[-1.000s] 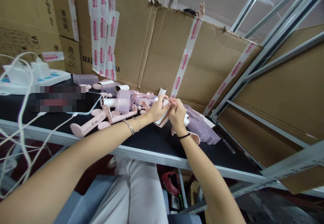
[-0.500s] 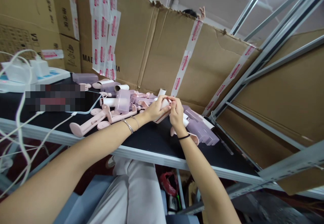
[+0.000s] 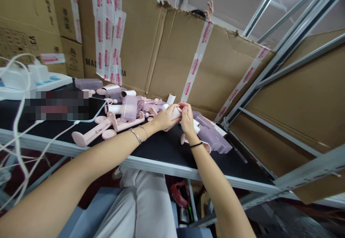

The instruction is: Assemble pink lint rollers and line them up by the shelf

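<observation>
Both hands meet over the middle of the black table [image 3: 159,152], around a small pale pink-and-white roller piece [image 3: 176,113] that looks like part of a lint roller. My left hand [image 3: 164,119] wraps it from the left, fingers closed. From the right, my right hand [image 3: 186,119] presses fingers and thumb against its end. Much of the piece is hidden by the fingers. Left of my hands lie pink handles [image 3: 93,130], pink discs [image 3: 109,134], white paper rolls [image 3: 116,108] and translucent purple covers [image 3: 129,108]. More purple covers [image 3: 211,137] lie beside my right wrist.
A tall cardboard wall [image 3: 140,37] backs the table. At the left are a power strip [image 3: 54,82] with white cables and a blurred-out tablet-like device [image 3: 97,105]. Metal shelf bars [image 3: 285,144] rise at the right. Another person's hand [image 3: 210,10] shows above the cardboard.
The roller piece has turned slightly in my hands, showing more of its pale side. Both hands stay closed on it in nearly the same place.
</observation>
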Available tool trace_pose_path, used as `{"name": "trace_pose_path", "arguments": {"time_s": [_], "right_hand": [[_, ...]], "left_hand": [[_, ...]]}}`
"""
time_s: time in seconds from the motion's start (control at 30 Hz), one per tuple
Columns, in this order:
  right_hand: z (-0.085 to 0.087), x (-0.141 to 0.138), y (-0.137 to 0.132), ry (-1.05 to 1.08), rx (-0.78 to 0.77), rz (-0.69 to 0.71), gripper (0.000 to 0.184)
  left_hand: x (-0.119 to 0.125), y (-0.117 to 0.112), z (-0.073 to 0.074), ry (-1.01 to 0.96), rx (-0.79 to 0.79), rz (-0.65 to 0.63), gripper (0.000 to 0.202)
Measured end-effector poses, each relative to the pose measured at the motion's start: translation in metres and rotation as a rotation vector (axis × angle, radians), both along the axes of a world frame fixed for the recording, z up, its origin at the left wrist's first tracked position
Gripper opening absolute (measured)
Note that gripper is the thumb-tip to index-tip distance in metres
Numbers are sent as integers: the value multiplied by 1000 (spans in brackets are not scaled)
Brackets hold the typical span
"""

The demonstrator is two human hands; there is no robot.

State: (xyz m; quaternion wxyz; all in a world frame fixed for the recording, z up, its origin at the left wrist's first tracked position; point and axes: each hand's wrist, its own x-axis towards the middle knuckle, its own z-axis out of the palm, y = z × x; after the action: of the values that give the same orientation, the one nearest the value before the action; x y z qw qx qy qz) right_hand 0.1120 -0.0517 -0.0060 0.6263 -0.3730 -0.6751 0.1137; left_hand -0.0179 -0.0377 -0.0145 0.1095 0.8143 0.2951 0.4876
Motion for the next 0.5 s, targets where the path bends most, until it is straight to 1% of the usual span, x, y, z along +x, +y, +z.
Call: {"name": "trace_pose_path", "arguments": {"time_s": [0.03,0.07,0.1,0.17,0.2,0.23,0.27,0.3,0.33,0.37,0.4,0.43,0.47,0.5], "right_hand": [[3,3,1,-16,8,-35,39],[6,7,2,-49,21,-100,38],[10,13,1,-108,32,-197,37],[19,30,-2,-291,2,-466,33],[22,42,-5,-407,-62,-615,31],[25,54,-8,-511,-164,-761,30],[27,67,-11,-600,-298,-880,31],[29,81,-13,-673,-457,-956,32],[29,93,-14,-733,-630,-977,33],[29,105,-15,-794,-793,-928,33],[29,114,-15,-833,-923,-862,33],[28,121,-14,-858,-999,-805,33],[27,125,-13,-881,-1040,-753,35],[26,127,-11,-897,-1050,-724,39]], "left_hand": [[0,0,1,-20,-27,12,52],[0,-1,2,-45,-55,24,52],[-1,-2,4,-72,-80,35,52],[-2,-4,9,-132,-117,53,53],[-3,-5,11,-165,-128,59,53],[-4,-5,13,-198,-139,63,52],[-5,-5,14,-234,-154,70,50],[-5,-4,15,-273,-171,80,48],[-6,-2,16,-314,-193,91,46],[-6,1,16,-359,-217,102,45],[-6,4,15,-409,-237,110,43],[-6,7,14,-466,-254,111,40],[-7,11,13,-525,-275,106,38],[-7,15,12,-586,-306,94,37]]}}
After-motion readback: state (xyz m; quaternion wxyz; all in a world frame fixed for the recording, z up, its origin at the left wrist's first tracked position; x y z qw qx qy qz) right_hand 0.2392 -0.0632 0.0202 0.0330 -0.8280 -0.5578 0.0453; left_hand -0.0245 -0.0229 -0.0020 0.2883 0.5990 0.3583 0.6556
